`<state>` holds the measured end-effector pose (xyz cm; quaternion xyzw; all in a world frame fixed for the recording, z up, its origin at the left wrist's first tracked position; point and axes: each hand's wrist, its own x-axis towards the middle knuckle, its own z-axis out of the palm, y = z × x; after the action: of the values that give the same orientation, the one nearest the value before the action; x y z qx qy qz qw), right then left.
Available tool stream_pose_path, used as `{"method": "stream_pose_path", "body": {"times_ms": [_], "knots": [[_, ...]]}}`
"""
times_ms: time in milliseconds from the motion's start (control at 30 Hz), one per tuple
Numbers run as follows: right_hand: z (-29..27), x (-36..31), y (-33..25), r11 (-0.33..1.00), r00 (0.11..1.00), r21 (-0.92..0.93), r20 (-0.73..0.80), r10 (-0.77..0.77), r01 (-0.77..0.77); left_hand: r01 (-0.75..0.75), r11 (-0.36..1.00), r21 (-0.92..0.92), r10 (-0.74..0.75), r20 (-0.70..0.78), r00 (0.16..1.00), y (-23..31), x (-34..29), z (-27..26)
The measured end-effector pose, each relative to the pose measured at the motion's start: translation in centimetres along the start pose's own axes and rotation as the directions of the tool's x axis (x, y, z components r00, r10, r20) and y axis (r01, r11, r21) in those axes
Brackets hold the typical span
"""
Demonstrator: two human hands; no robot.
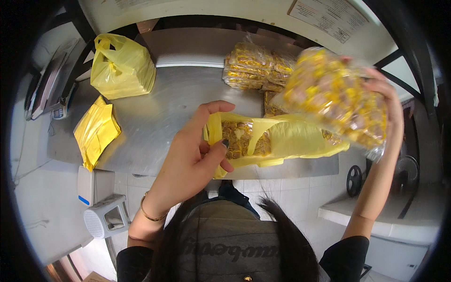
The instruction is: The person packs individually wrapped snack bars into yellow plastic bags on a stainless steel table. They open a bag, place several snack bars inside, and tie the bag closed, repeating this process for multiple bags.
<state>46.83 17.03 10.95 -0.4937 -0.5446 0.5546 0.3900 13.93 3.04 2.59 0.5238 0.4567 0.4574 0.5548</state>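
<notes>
With thumb and fingers curled round its edge, my left hand (199,145) grips the mouth of a yellow plastic bag (300,141) lying on the steel table. Inside that bag sits a clear-wrapped pack of brown, crumbly-looking food (237,138). Up on the right, my right hand (383,89) holds a large clear packet (336,96) of small yellow-and-brown wrapped pieces by its far side. This packet is slightly blurred and tilted above the bag's right end. Behind the bag stands a stack of similar clear packets (249,66), partly covered by the held one.
A filled, knotted yellow bag (122,68) stands at the table's back left. Folded yellow bags (96,134) lie at the left edge of the steel table (174,89). Below are a grey-white stool (108,218) and a white bin-like box (96,183). A wall with a printed sheet (329,19) rises behind.
</notes>
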Motion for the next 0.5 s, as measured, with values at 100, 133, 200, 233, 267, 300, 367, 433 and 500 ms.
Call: {"method": "stream_pose_path", "body": {"times_ms": [100,133,200,233,267,300,367,433,500], "knots": [[6.8,-0.1,3.2,0.93,0.935,-0.202,0.118,0.333,-0.306,-0.007,1.0,0.007,0.007,-0.019,1.0,-0.3,-0.1,-0.2],[7.8,0.6,6.3,0.9,0.92,-0.311,0.15,0.363,-0.304,-0.017,1.0,0.014,0.017,0.001,1.0,-0.4,-0.2,-0.1],[10.8,1.6,10.7,0.849,0.873,-0.338,0.13,0.469,-0.406,-0.013,1.0,0.022,0.013,0.027,1.0,-0.5,-0.5,-0.1],[11.7,2.0,13.0,0.839,0.854,-0.259,0.086,0.514,-0.479,-0.009,1.0,0.019,0.008,0.053,0.999,-0.4,-0.8,0.0],[12.2,2.6,16.2,0.822,0.828,-0.174,0.054,0.558,-0.542,-0.002,1.0,0.021,0.0,0.073,0.997,-0.4,-0.8,0.2],[12.9,2.9,19.3,0.837,0.831,-0.04,0.1,0.547,-0.546,-0.002,1.0,0.009,0.002,0.068,0.998,-0.4,-0.9,0.2],[15.7,1.8,21.6,0.845,0.85,0.112,0.141,0.507,-0.522,-0.002,1.0,-0.012,0.003,0.045,0.999,-0.5,-0.8,0.2],[17.2,0.3,24.0,0.911,0.905,0.031,0.132,0.404,-0.411,-0.001,1.0,0.027,0.0,0.034,0.999,-0.5,-0.7,-0.3],[17.2,0.3,31.1,0.966,0.962,-0.151,0.141,0.233,-0.212,-0.019,0.999,0.049,0.018,0.021,1.0,-0.5,-0.4,-0.5]]}}
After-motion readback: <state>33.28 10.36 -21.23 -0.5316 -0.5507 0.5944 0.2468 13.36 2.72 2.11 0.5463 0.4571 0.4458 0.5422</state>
